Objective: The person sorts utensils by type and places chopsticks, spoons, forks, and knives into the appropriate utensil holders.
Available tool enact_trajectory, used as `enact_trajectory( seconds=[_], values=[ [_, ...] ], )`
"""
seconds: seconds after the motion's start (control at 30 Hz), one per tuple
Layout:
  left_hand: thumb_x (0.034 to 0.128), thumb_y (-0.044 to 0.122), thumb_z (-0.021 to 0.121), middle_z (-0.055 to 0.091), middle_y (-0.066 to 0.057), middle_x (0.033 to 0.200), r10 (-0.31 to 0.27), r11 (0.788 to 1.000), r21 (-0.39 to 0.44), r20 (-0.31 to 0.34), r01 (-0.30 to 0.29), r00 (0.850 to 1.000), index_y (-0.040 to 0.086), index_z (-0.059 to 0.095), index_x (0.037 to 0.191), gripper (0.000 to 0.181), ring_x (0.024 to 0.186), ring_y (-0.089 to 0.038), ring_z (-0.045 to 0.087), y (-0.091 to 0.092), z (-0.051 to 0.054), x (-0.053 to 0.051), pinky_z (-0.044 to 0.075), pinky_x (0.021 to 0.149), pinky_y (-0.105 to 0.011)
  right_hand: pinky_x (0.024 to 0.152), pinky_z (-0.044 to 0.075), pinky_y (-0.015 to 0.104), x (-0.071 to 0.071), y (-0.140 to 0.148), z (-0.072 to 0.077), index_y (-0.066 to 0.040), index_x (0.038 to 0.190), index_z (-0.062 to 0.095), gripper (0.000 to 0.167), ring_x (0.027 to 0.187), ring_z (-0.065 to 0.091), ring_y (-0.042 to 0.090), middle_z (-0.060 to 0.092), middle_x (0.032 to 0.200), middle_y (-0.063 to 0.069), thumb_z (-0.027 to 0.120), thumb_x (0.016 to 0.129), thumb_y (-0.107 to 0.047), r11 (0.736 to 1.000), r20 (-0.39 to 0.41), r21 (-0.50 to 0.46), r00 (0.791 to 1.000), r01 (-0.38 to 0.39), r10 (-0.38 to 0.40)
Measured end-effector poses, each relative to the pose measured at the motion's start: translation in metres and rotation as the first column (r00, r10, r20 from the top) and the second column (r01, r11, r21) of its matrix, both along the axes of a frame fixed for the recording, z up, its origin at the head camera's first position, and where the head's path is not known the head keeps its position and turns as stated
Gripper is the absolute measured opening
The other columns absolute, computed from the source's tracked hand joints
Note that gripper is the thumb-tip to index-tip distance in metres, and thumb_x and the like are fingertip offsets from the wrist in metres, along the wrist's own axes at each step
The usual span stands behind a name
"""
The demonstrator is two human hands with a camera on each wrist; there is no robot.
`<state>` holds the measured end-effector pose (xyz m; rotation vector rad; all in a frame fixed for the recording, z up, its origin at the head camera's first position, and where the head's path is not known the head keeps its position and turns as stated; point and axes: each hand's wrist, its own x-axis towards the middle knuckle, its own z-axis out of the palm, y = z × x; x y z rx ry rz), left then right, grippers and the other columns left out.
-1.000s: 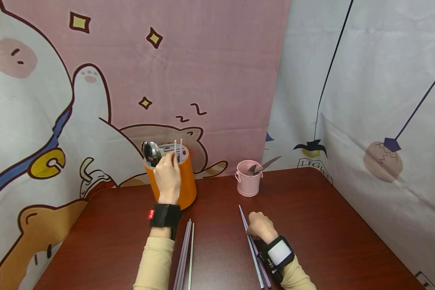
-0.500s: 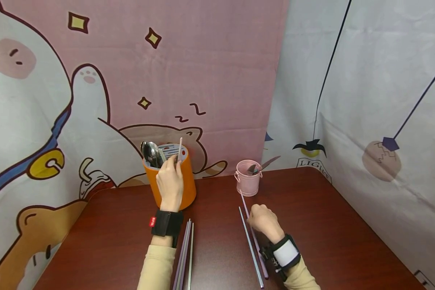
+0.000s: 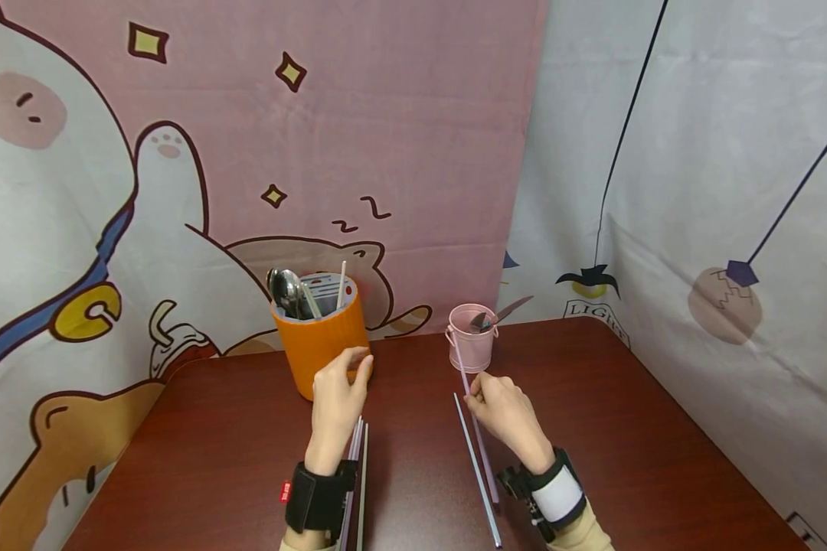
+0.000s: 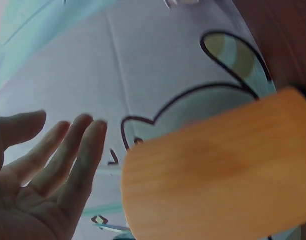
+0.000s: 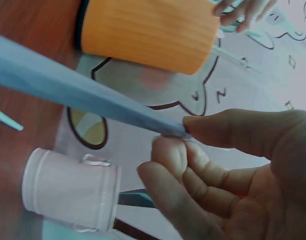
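Note:
My right hand (image 3: 508,417) pinches a purple chopstick (image 3: 483,459) between thumb and fingers. The chopstick's far end reaches in front of the pink bucket (image 3: 478,353); whether it touches the bucket I cannot tell. Beside it a light blue chopstick (image 3: 478,482) lies on the table. My left hand (image 3: 336,409) hovers in front of the orange utensil holder (image 3: 324,344), fingers loosely bent and holding nothing. Spoons (image 3: 286,292) and a pale stick (image 3: 341,285) stand in that holder. In the left wrist view, the left fingers (image 4: 88,155) are apart from the orange wall.
Purple chopsticks (image 3: 348,511) and a pale green one (image 3: 363,490) lie on the dark red table (image 3: 214,451), partly under the left wrist. Blades, one a knife (image 3: 515,308), stick out of the bucket. A printed cloth (image 3: 413,153) hangs behind the table.
My left hand has drawn back from the holder's top, nearer to me; one pale stick there no longer stands up high. My right hand has slid the purple chopstick forward, away from the blue one.

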<state>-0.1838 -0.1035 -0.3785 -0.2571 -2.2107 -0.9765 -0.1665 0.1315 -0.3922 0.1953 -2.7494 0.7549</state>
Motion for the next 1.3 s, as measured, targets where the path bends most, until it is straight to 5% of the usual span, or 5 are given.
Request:
enact_trajectory(
  seconds=[0.13,0.3,0.57,1.07,1.3],
  values=[
    [0.0881,0.014,0.067,0.074,-0.010,0.091,-0.131,0.991,0.042,0.103,0.127,0.986,0.004,0.069,0.103,0.018,0.081,-0.023,0.071,0.010,-0.003,0.013,0.058,0.067,-0.036,0.048,0.038,0.023,0.006,-0.006,0.007,-0.013,0.073,0.060,0.014,0.055,0.049,0.005,0.057,0.062,-0.006,0.073,0.079,-0.013,0.999,-0.106,-0.007,0.994,-0.036,0.035],
    [0.0894,0.018,0.066,0.073,-0.009,0.093,-0.259,0.966,0.074,0.219,0.248,0.941,0.006,0.068,0.106,0.020,0.083,-0.022,0.070,0.027,-0.002,0.026,0.058,0.068,-0.028,0.049,0.037,0.018,0.016,-0.015,0.015,-0.012,0.075,0.062,0.014,0.056,0.047,0.002,0.057,0.062,-0.008,0.075,0.078,-0.012,0.995,-0.152,-0.025,0.984,-0.101,0.097],
    [0.0888,0.018,0.067,0.074,-0.011,0.091,-0.381,0.924,0.133,0.242,0.359,0.892,0.002,0.067,0.104,0.022,0.080,-0.022,0.071,0.048,-0.003,0.035,0.056,0.067,-0.021,0.050,0.038,0.015,0.026,-0.028,0.020,-0.012,0.074,0.062,0.013,0.055,0.050,0.000,0.059,0.063,-0.010,0.075,0.077,-0.011,0.986,-0.195,-0.016,0.968,-0.167,0.160],
    [0.0873,0.012,0.068,0.071,-0.009,0.075,-0.339,0.933,0.202,0.212,0.299,0.916,0.002,0.068,0.085,0.010,0.063,-0.013,0.065,0.056,-0.008,0.036,0.049,0.054,-0.015,0.052,0.040,0.012,0.020,-0.033,0.011,-0.010,0.077,0.064,0.012,0.058,0.052,0.000,0.061,0.066,-0.005,0.076,0.077,-0.009,0.956,-0.214,-0.030,0.936,-0.291,0.279],
    [0.0886,0.009,0.065,0.070,-0.013,0.077,-0.336,0.927,0.247,0.211,0.283,0.918,0.000,0.066,0.087,0.009,0.063,-0.024,0.069,0.052,-0.007,0.032,0.050,0.054,-0.013,0.050,0.041,0.014,0.010,-0.021,0.006,-0.009,0.081,0.064,0.013,0.057,0.050,-0.001,0.062,0.068,-0.004,0.074,0.081,-0.017,0.938,-0.069,-0.084,0.941,-0.336,0.331]
  ],
)
